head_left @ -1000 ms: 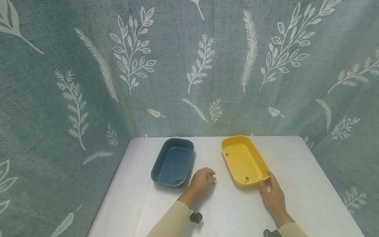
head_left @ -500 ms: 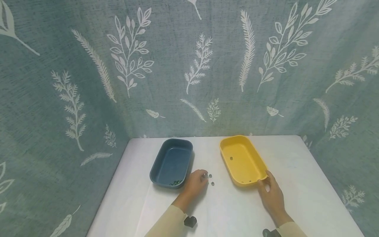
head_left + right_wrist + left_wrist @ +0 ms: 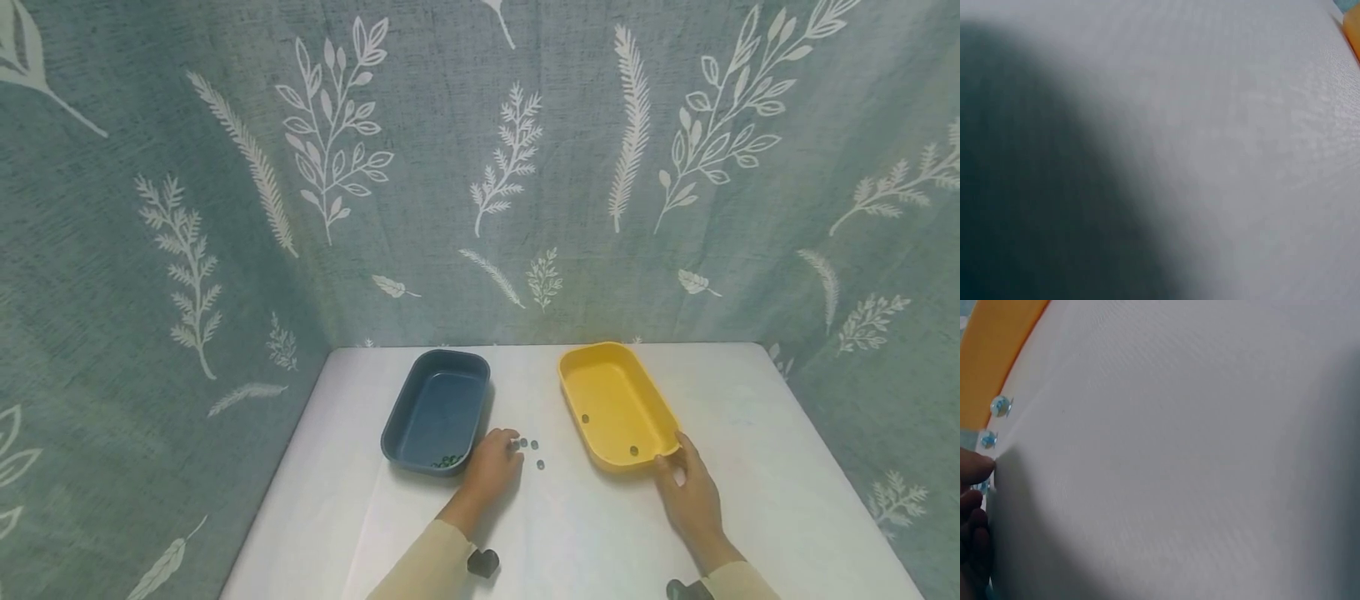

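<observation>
You are working with your left hand [image 3: 491,467] on the white table [image 3: 570,525], fingers curled loosely at a few small dark beads [image 3: 531,445] that are lying loose between the dark blue tray [image 3: 420,433] and the yellow tray [image 3: 660,417]. From the left wrist view your fingertips [image 3: 975,469] are sitting right at the nearest bead, with two more bluish beads [image 3: 1000,405] just beyond them toward the yellow rim, but I cannot tell whether you are actually pinching one. Your right hand [image 3: 690,496] is gripping the near corner of the yellow tray, thumb hooked over the rim and fingers along the outside; keep that hold steady, since two beads [image 3: 633,451] are resting on the tray floor and a tilt would probably send them rolling. More dark beads [image 3: 448,459] are gathered in the near corner of the blue tray. For a clean pick, I would take one bead at a time with thumb and forefinger, pressing lightly straight down so it is not squirting sideways on the smooth cloth. Work from the bead closest to your fingers outward, so your knuckles are not nudging the others toward the table edge. The right wrist view is showing only blurred tabletop and a sliver of orange-yellow, so it tells nothing more about that grip.
</observation>
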The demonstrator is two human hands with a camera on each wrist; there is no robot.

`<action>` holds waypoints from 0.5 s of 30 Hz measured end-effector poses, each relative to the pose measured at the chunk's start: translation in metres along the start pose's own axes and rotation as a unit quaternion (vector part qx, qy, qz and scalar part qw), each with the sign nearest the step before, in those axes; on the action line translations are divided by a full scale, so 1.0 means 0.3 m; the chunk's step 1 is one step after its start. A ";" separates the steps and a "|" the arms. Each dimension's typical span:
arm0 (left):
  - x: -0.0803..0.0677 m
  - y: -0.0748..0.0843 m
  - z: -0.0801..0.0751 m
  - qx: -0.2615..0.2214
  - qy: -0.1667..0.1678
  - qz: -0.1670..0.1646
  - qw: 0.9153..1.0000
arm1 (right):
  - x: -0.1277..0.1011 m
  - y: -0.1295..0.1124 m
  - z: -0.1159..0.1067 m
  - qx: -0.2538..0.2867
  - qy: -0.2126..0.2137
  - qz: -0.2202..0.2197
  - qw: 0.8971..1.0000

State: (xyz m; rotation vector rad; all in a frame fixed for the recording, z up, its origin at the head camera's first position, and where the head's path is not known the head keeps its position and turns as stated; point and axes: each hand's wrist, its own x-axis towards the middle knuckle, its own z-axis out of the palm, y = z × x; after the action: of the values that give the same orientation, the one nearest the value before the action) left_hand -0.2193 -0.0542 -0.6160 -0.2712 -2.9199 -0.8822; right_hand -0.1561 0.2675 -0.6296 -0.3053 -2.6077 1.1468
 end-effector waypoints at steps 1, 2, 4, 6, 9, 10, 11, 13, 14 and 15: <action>0.000 0.003 0.000 0.003 0.001 -0.001 1.000 | 0.000 0.001 0.001 -0.001 -0.001 0.001 1.000; 0.000 0.006 0.000 0.006 0.002 -0.002 1.000 | 0.000 0.002 0.002 -0.001 -0.002 0.000 1.000; -0.001 0.013 -0.001 0.014 0.005 -0.001 1.000 | 0.001 0.003 0.002 -0.001 0.001 -0.006 1.000; -0.001 0.020 -0.003 0.022 0.008 0.000 1.000 | 0.003 0.004 0.002 0.000 0.006 -0.014 1.000; -0.001 0.027 -0.005 0.026 0.013 -0.004 1.000 | 0.004 0.006 0.001 0.002 0.012 -0.025 1.000; -0.002 0.027 -0.005 0.026 0.013 -0.005 1.000 | 0.005 0.006 0.001 0.001 0.012 -0.026 1.000; -0.002 0.027 -0.004 0.026 0.012 -0.007 1.000 | 0.004 0.005 0.001 0.000 0.012 -0.025 1.000; -0.004 0.027 -0.003 0.025 0.012 -0.011 1.000 | 0.003 0.004 0.002 -0.003 0.008 -0.019 1.000; -0.004 0.027 -0.001 0.025 0.011 -0.013 1.000 | 0.002 0.003 0.002 -0.004 0.007 -0.018 1.000; -0.004 0.027 0.000 0.026 0.010 -0.016 0.999 | 0.002 0.003 0.003 -0.004 0.005 -0.015 1.000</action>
State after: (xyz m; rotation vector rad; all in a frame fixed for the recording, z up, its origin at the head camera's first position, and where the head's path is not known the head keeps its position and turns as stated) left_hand -0.2164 -0.0478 -0.6117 -0.2122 -2.9309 -0.8063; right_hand -0.1568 0.2676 -0.6306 -0.2716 -2.6000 1.1216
